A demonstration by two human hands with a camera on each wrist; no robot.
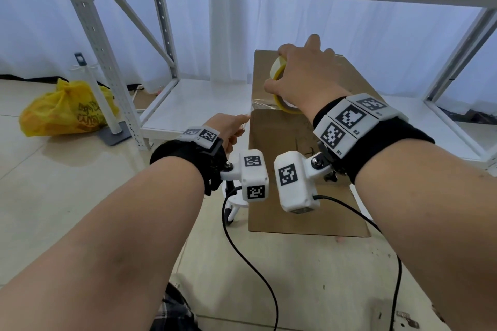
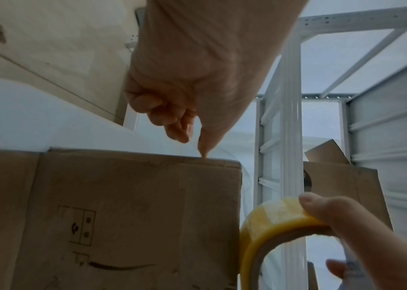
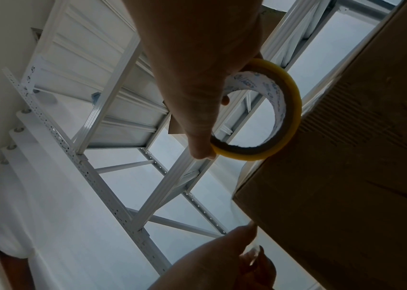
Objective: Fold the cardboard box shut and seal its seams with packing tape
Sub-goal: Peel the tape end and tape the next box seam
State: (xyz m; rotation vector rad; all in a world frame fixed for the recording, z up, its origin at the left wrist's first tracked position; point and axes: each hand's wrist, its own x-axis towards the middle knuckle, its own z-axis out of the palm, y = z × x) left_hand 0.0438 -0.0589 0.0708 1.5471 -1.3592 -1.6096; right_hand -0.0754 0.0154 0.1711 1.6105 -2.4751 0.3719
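Between the curled fingers and thumb of the right hand (image 1: 298,72), a tape roll (image 1: 279,88) is being gripped over the closed cardboard box (image 1: 279,142) on the floor; its loose clear end is being pinched by the left hand (image 1: 228,129) beside the box's left edge.

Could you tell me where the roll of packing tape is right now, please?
In the head view, the tape roll is gripped in the right hand on top of the cardboard box, near its left edge, in front of the white shelving rack.
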